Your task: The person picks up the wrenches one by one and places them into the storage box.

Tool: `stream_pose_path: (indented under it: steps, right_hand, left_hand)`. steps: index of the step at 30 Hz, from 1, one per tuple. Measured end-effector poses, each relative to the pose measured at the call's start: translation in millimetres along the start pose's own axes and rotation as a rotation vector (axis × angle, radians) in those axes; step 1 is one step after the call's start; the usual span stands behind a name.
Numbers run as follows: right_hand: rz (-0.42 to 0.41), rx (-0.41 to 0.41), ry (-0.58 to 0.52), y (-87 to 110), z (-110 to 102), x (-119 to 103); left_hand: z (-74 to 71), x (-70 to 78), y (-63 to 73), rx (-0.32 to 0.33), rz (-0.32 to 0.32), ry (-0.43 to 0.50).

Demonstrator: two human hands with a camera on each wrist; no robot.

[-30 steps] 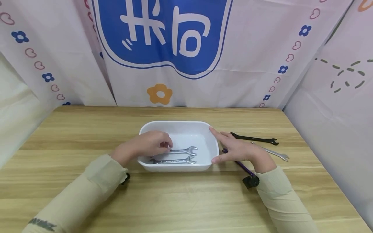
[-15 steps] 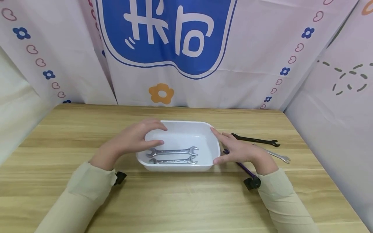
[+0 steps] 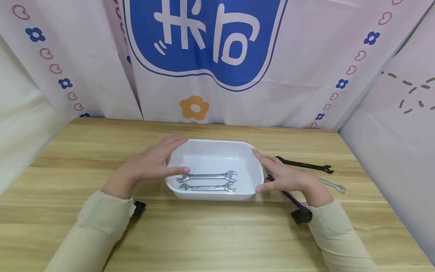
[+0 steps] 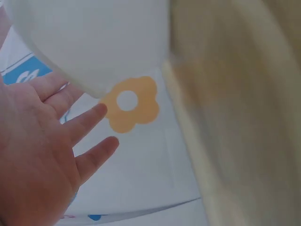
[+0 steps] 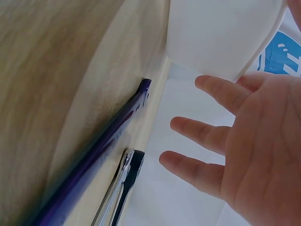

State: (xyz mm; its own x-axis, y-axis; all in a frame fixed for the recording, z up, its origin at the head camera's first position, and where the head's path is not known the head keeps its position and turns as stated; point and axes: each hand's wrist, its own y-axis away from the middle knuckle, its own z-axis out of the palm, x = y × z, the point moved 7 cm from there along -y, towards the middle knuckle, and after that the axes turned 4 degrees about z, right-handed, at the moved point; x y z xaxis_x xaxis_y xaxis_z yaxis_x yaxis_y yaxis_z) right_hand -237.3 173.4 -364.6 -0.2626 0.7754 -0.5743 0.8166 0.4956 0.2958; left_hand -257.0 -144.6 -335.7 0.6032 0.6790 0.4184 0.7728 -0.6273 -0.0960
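Observation:
A white rectangular dish (image 3: 217, 197) stands on the wooden table, with two silver open-end wrenches lying side by side in it: one farther back (image 3: 207, 176), one along the near wall (image 3: 207, 188). My left hand (image 3: 146, 162) spans the dish's left end, its fingers spread along the rim and the thumb reaching over the edge near a wrench head. Opposite it, my right hand (image 3: 289, 177) spans the right end, index finger and thumb at the rim. Both wrist views show the other fingers (image 4: 91, 160) extended beside the dish's outer wall, holding nothing.
Right of the dish lie a purple wrench (image 3: 293, 198) partly under my right hand, a silver wrench (image 3: 334, 186) and a black wrench (image 3: 306, 165). Black wrist cameras (image 3: 301, 216) sit at both cuffs. A printed cloth (image 3: 244, 105) hangs behind the table's back edge.
My left hand has let go of the farther wrench, lifted out of the dish and spread at its left end. My right hand keeps its place at the right rim.

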Motion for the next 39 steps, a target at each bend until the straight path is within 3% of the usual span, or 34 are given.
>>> stream_pose_path:
  steps: [5, 7, 10, 15, 17, 24, 31, 39]
  right_hand:
    - [0.017, -0.003, -0.014, 1.9, -2.5, 0.8]
    - [0.021, -0.007, -0.019, 1.7, -1.8, 1.0]
    - [0.025, -0.009, -0.019, 1.4, -0.9, 1.4]
    - [0.022, 0.000, -0.007, 2.4, -1.3, 3.7]
    - [0.015, -0.004, -0.006, 2.6, -1.5, 3.7]
    - [-0.055, -0.001, 0.000, 2.0, -2.9, -1.1]
    - [-0.091, -0.019, -0.022, 0.5, -3.4, -8.0]
    - [-0.115, -0.032, -0.048, 2.3, -4.5, -12.9]
  left_hand:
    - [4.9, -6.2, 0.7, -0.026, -0.061, -0.010]
    - [7.1, -9.1, 1.4, -0.033, -0.054, 0.038]
    - [10.4, -10.0, 0.6, -0.040, 0.027, 0.162]
    - [12.7, -2.4, -3.7, -0.060, 0.221, 0.406]
    - [14.7, 0.3, -3.8, -0.081, 0.247, 0.469]
    - [19.1, 4.0, -2.0, -0.106, 0.159, 0.436]
    - [26.1, -0.8, 4.4, -0.201, 0.018, 0.492]
    - [26.8, -1.9, 7.0, -0.236, 0.021, 0.554]
